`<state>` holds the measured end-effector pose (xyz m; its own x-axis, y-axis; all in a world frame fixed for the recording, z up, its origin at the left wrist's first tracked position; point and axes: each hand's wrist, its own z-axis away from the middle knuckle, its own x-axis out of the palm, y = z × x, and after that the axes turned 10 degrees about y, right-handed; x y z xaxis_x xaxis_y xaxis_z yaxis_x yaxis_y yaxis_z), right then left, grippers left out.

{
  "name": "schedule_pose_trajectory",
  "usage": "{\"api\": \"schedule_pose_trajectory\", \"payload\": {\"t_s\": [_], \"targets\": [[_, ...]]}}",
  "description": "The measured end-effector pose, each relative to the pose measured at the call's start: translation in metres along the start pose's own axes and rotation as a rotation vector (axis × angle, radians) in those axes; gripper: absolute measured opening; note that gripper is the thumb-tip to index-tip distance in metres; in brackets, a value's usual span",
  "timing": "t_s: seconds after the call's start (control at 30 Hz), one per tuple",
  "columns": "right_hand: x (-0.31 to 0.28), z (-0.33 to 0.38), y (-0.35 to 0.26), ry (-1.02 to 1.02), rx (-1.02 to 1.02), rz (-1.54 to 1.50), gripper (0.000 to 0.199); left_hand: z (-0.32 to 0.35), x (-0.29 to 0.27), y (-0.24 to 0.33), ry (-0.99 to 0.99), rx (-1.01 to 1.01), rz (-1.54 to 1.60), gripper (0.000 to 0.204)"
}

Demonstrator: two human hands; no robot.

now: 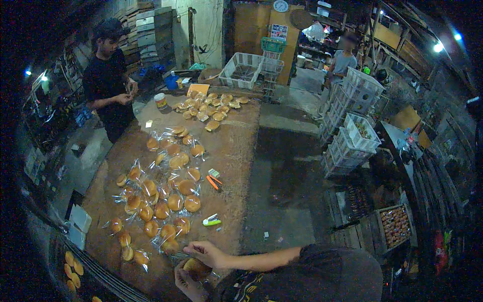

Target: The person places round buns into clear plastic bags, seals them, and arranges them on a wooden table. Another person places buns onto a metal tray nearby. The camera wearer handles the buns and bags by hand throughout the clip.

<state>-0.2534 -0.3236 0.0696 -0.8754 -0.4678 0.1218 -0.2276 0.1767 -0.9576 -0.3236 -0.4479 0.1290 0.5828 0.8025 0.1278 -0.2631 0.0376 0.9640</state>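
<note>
I see clear plastic bags (166, 196), each with a round golden bun inside, spread over the brown surface (236, 141). My hands hold one more bagged bun (195, 267) at its near edge. A white-lidded jar (161, 101) stands at the far end. A poster (278, 32) hangs under a round clock (280, 5).

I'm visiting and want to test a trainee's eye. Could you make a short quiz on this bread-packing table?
1. True or false: the left hand and right hand hold a bun in a clear bag.
2. Which stapler lies nearer the hands: A, the green stapler, or B, the orange stapler?
3. Where are the unbagged buns piled on the wooden table?

Key: 1 true. 2 A. 3 At the far end, near the white crate.
</note>
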Motion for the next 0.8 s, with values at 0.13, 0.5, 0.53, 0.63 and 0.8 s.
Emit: {"api": "schedule_pose_trajectory", "payload": {"t_s": [0.13,0.5,0.53,0.63,0.8], "targets": [[-0.021,0.0,-0.007,-0.007,0.073,0.003,0.029,0.002,0.008,0.007,0.018,-0.105,-0.065,0.043],[-0.04,-0.033,0.013,-0.023,0.635,-0.264,0.023,0.009,0.07,0.007,0.011,0.22,-0.256,0.046],[-0.046,-0.038,0.013,-0.038,0.53,-0.292,0.023,0.007,0.076,0.007,0.016,0.208,-0.256,0.047],[-0.074,-0.056,0.0,-0.008,0.388,-0.254,0.023,0.005,0.092,0.007,0.026,0.179,-0.249,0.051],[-0.087,-0.069,-0.019,0.065,0.24,-0.093,0.021,-0.004,0.119,0.013,-0.036,0.163,0.086,0.058]]}}
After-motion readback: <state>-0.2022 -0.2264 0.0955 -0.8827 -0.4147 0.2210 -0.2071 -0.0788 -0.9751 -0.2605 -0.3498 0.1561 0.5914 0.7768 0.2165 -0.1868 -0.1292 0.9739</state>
